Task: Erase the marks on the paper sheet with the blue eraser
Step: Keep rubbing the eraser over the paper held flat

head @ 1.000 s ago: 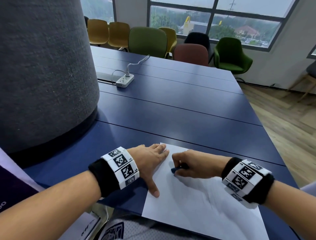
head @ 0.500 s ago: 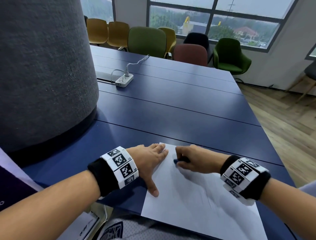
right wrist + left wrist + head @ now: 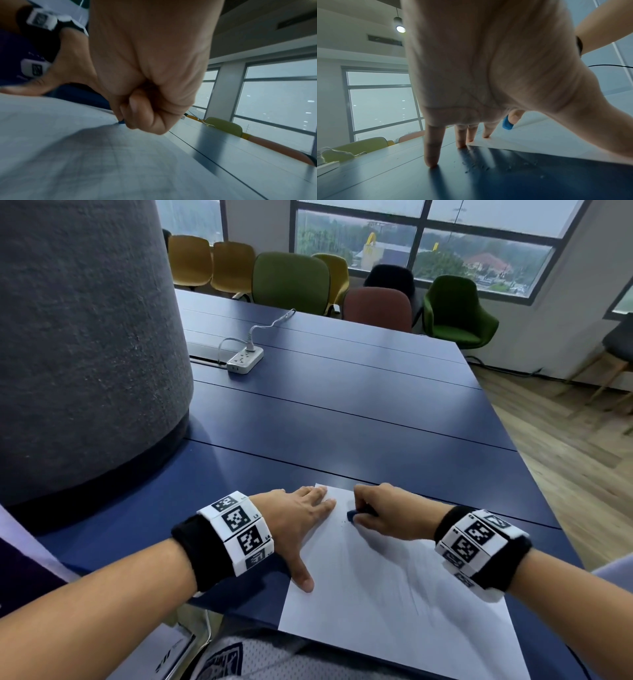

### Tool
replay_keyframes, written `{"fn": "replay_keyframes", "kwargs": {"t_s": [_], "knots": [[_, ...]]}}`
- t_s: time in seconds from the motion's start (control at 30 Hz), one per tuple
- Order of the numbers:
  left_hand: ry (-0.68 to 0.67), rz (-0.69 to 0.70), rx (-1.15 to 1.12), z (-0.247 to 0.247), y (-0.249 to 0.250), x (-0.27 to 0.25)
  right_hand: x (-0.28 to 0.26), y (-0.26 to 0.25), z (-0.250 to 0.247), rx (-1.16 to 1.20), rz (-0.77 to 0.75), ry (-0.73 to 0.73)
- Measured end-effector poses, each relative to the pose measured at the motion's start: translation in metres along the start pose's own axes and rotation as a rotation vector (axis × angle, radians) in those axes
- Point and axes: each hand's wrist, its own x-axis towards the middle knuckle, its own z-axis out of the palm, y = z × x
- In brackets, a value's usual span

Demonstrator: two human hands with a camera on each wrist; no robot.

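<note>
A white paper sheet [image 3: 394, 604] lies at the near edge of the dark blue table [image 3: 342, 412]. My left hand [image 3: 301, 522] lies flat with straight fingers, pressing the sheet's left edge and far left corner; its thumb points toward me on the paper. My right hand [image 3: 380, 513] pinches the small blue eraser [image 3: 352, 515] and holds it down on the sheet near the far edge. The left wrist view shows the eraser [image 3: 507, 124] tipped on the paper [image 3: 556, 138] beyond my fingers [image 3: 432, 155]. In the right wrist view only a sliver of eraser [image 3: 121, 122] shows under my curled fingers.
A wide grey fabric-covered column [image 3: 85, 354] stands on the table at left. A white power strip [image 3: 245, 359] with its cable lies farther back. Coloured chairs [image 3: 291, 282] line the far side. Eraser crumbs [image 3: 474, 166] dot the table beside the sheet. Wooden floor lies to the right.
My right hand has rubbed the eraser along the paper's far part, first away from me and slightly right, then back left. The left hand has stayed pressed on the sheet.
</note>
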Motion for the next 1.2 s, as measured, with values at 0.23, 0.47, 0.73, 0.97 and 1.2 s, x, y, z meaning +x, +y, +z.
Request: {"fn": "replay_keyframes", "kwargs": {"t_s": [0.23, 0.47, 0.73, 0.97, 1.2], "knots": [[-0.002, -0.004, 0.006, -0.003, 0.004, -0.002, -0.003, -0.002, 0.001, 0.079, -0.036, -0.116], [-0.008, -0.013, -0.002, -0.004, 0.005, -0.004, -0.009, -0.004, 0.005, 0.066, -0.083, -0.117], [-0.004, -0.008, -0.010, -0.005, 0.005, -0.004, -0.011, -0.002, 0.006, 0.089, -0.046, -0.048], [0.005, -0.007, -0.011, -0.004, 0.004, -0.004, -0.005, -0.005, 0.002, 0.046, 0.002, 0.067], [0.009, -0.009, -0.023, -0.005, 0.004, -0.005, -0.012, -0.019, 0.003, 0.030, -0.101, -0.031]]}}
